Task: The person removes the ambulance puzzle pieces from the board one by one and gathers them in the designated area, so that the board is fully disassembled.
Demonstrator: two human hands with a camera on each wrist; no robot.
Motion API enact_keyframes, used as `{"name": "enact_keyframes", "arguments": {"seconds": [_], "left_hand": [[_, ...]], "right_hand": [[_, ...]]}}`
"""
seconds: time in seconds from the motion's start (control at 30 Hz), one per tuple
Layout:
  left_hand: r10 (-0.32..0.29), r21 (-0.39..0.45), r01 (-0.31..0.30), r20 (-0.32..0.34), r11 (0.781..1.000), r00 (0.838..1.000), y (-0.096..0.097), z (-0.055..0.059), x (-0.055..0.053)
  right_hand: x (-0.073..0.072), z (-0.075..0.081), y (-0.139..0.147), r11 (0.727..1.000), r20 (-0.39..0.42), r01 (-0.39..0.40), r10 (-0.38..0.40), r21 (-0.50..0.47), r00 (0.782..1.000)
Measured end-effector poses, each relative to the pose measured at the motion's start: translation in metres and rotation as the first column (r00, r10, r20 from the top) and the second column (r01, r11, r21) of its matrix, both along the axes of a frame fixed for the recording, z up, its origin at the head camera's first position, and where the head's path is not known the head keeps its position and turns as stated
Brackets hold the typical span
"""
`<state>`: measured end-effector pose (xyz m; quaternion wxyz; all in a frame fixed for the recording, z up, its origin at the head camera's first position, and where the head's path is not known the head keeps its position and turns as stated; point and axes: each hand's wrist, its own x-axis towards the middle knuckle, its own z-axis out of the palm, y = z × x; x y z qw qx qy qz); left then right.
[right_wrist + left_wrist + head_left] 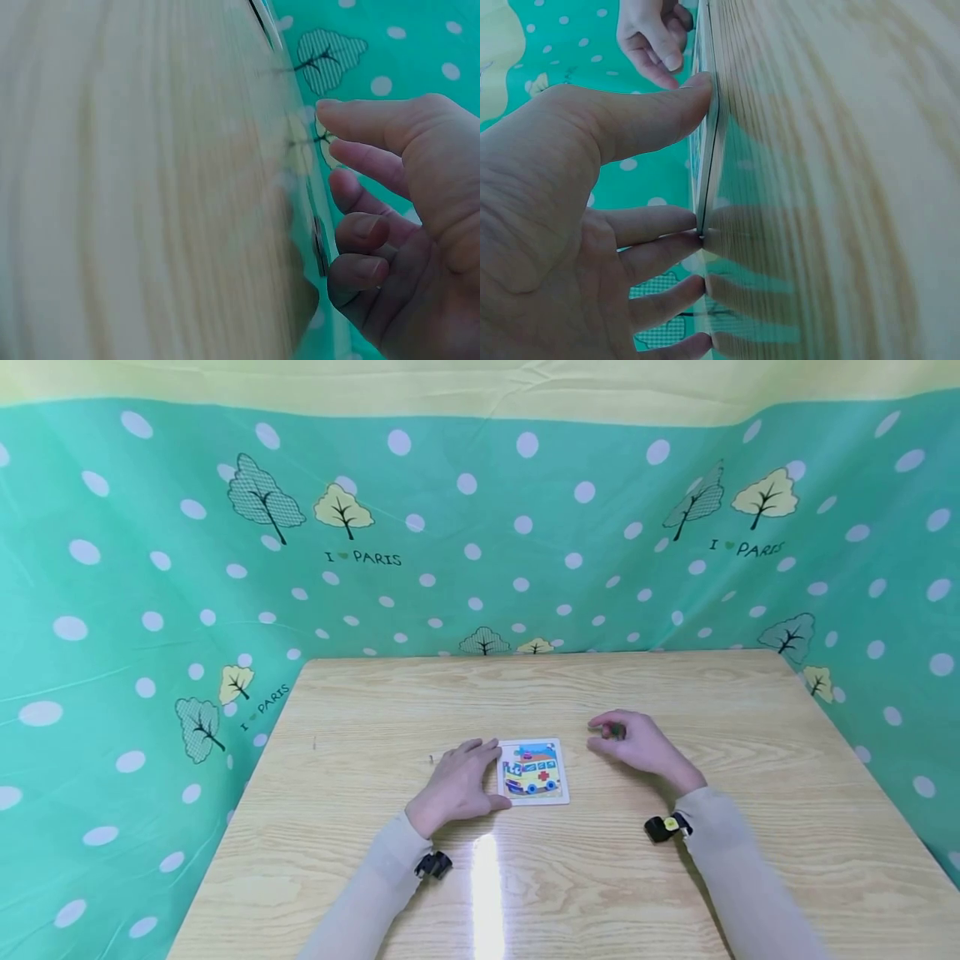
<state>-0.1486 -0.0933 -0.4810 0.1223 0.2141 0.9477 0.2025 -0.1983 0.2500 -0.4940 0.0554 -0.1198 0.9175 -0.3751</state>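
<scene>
A white-framed picture puzzle (534,772) with a yellow ambulance lies flat on the table; its upper left part shows a pale patch. My left hand (461,781) is spread at the puzzle's left side. In the left wrist view, the left thumb (667,116) touches the frame's edge, and the other fingers are fairly straight with their tips at the tabletop. To the puzzle's right, apart from it, is my right hand (636,743), loosely bent with thumb and forefinger apart. Beside its curled fingers shows a thin dark flat piece (320,247), partly hidden; its kind is unclear.
The wooden table (360,843) bears a bright light reflection near its front. A green dotted cloth (450,527) hangs behind and along the sides. A tiny dark speck (431,759) lies left of my left hand. Each wrist wears a small black camera.
</scene>
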Motion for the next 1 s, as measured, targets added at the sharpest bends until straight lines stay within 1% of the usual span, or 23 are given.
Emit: {"name": "enact_keyframes", "arguments": {"seconds": [0.3,0.5,0.63,0.9,1.0], "left_hand": [[-0.002,0.009,0.002,0.000,1.000,1.000,0.000,0.002,0.001],[-0.006,0.018,0.006,-0.008,1.000,1.000,0.000,0.001,0.002],[-0.011,0.013,0.011,-0.008,1.000,1.000,0.000,0.002,0.002],[-0.024,-0.001,0.024,-0.015,1.000,1.000,0.000,0.002,0.002],[-0.031,-0.002,0.031,-0.024,1.000,0.999,0.000,0.002,0.002]], "right_hand": [[0.001,-0.001,-0.021,0.998,-0.002,-0.059,0.059,-0.014,0.998],[0.004,0.002,-0.034,0.996,0.013,-0.092,0.092,-0.023,0.996],[0.005,0.003,-0.042,0.992,0.007,-0.118,0.118,-0.040,0.993],[0.004,0.001,-0.058,0.989,0.013,-0.145,0.145,-0.035,0.989],[0.004,0.003,-0.065,0.987,0.012,-0.156,0.157,-0.042,0.988]]}}
